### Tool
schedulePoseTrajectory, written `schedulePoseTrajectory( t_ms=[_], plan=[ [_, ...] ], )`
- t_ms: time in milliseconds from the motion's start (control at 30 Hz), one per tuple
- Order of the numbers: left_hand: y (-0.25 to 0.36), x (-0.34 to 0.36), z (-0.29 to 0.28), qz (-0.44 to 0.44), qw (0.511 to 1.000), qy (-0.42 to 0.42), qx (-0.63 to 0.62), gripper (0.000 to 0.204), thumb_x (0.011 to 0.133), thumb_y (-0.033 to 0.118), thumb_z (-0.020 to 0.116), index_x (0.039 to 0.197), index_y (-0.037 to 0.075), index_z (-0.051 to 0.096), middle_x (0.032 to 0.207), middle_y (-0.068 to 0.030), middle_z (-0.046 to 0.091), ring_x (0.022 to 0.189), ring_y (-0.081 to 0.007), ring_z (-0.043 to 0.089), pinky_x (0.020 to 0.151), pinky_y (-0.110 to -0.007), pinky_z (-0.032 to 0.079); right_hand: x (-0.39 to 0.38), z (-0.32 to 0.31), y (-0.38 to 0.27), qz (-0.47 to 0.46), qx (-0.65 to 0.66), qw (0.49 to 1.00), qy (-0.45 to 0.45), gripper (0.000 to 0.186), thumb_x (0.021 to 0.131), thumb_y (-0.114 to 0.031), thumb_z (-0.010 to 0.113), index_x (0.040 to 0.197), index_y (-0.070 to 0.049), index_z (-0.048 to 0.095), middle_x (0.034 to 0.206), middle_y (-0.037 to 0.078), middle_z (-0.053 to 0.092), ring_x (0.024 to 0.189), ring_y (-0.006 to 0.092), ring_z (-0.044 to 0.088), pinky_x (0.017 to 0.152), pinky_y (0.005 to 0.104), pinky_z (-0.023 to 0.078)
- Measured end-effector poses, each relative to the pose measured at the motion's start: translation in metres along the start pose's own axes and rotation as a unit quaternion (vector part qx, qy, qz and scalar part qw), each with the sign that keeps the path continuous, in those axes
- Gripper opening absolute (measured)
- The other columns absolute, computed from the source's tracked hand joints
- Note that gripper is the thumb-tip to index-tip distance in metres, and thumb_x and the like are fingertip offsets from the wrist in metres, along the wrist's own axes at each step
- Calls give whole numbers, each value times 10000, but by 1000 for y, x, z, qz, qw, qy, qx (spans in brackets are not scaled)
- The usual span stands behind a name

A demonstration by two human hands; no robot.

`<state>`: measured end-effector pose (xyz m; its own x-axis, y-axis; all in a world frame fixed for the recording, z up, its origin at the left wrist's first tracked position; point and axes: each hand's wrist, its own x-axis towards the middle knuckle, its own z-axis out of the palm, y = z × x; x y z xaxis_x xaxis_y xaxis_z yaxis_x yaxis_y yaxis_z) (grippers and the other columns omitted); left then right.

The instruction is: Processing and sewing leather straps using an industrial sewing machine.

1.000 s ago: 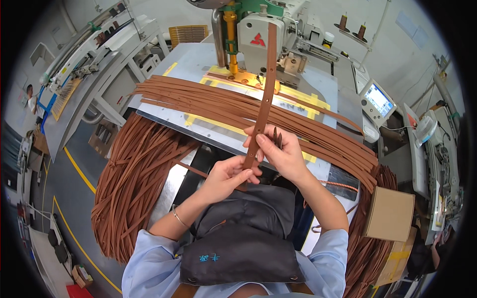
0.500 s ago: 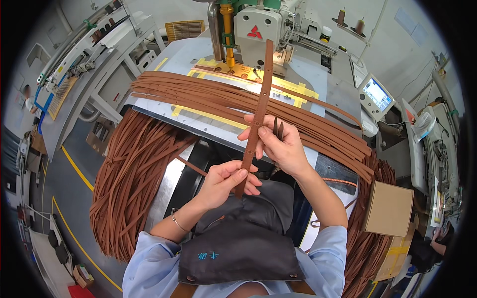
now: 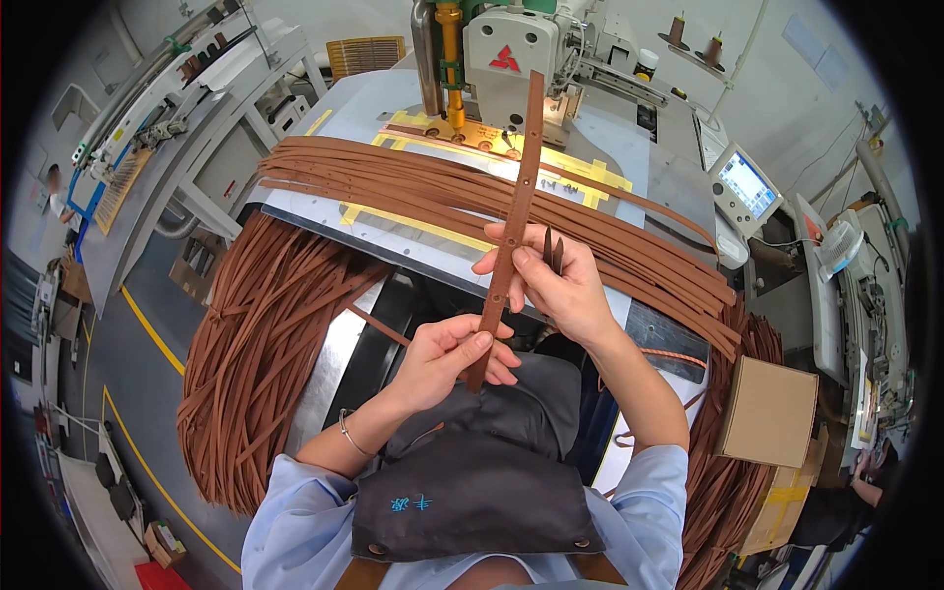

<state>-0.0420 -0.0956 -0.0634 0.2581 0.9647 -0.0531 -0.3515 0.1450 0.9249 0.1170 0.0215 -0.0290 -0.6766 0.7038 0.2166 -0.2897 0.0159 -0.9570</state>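
Observation:
A brown strap (image 3: 522, 167) with a row of small holes stands nearly lengthwise before me. My left hand (image 3: 442, 362) pinches its lower part between thumb and fingers. Higher up, my right hand (image 3: 559, 293) grips it with the thumb across its face and also holds a dark pointed tool (image 3: 553, 254), perhaps snips, whose two blades stick up. Behind the hands, several long brown straps (image 3: 383, 177) lie side by side across the machine table (image 3: 344, 103). Beyond them is the white sewing machine head (image 3: 506, 84), with a lit brass plate (image 3: 472, 136) below it.
Thick bundles of straps hang at left (image 3: 231, 383) and right (image 3: 718, 492). A control screen (image 3: 747, 182) and cardboard box (image 3: 765, 413) are at the right. Other machines (image 3: 162, 128) line the left. A person (image 3: 61, 197) is at far left, another (image 3: 863, 482) at far right.
The strap's upper end has come lower than a second ago and its lower end shows further below my left hand. My right hand has shifted slightly up; both keep their grip.

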Motion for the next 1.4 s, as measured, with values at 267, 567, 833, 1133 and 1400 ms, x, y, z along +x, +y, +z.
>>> schedulePoseTrajectory(
  t_ms=[267, 567, 833, 1133, 1400],
  plan=[
    [-2, 2, 0, -2, 1000, 1, -2, 295, 1022, 176, 442, 1175, -51, 553, 961, -170, 685, 825, -226, 703, 736, -299, 564, 0, -1, -5, 11, -11, 1000, -5, 298, 1009, -107, 444, 1258, 27, 539, 1010, 124, 680, 621, 56, 545, 581, 188, 458],
    [-19, 11, 21, 4, 1000, -4, -6, 299, 1024, 181, 440, 1175, -52, 552, 965, -167, 685, 831, -217, 698, 743, -301, 564, -18, -20, -5, -6, -21, 1000, -9, 297, 1003, -104, 448, 1245, 34, 553, 1005, 137, 679, 620, 59, 557, 574, 188, 461],
    [-26, 16, 21, 3, 1000, -7, 0, 289, 1026, 171, 430, 1174, -52, 539, 962, -155, 681, 854, -219, 696, 750, -299, 561, -25, -22, -9, -18, -69, 997, -10, 289, 985, -56, 467, 1249, 18, 561, 1013, 102, 680, 621, 47, 538, 587, 183, 457],
    [-26, 17, 19, 34, 999, 12, 32, 240, 1028, 149, 422, 1128, -38, 533, 990, -145, 670, 877, -204, 687, 786, -294, 553, -25, -16, -3, -17, -109, 993, -39, 290, 986, -64, 465, 1239, 27, 574, 1013, 88, 680, 642, 42, 537, 616, 188, 463],
    [31, 22, 6, 313, 923, 217, 48, 194, 1018, 124, 415, 1006, -38, 521, 875, -158, 684, 806, -227, 693, 729, -299, 559, -52, 2, 29, 161, 57, 958, -228, 373, 1003, -202, 507, 1304, 20, 507, 1077, 91, 666, 1024, 136, 604, 930, 276, 452]
  ],
)
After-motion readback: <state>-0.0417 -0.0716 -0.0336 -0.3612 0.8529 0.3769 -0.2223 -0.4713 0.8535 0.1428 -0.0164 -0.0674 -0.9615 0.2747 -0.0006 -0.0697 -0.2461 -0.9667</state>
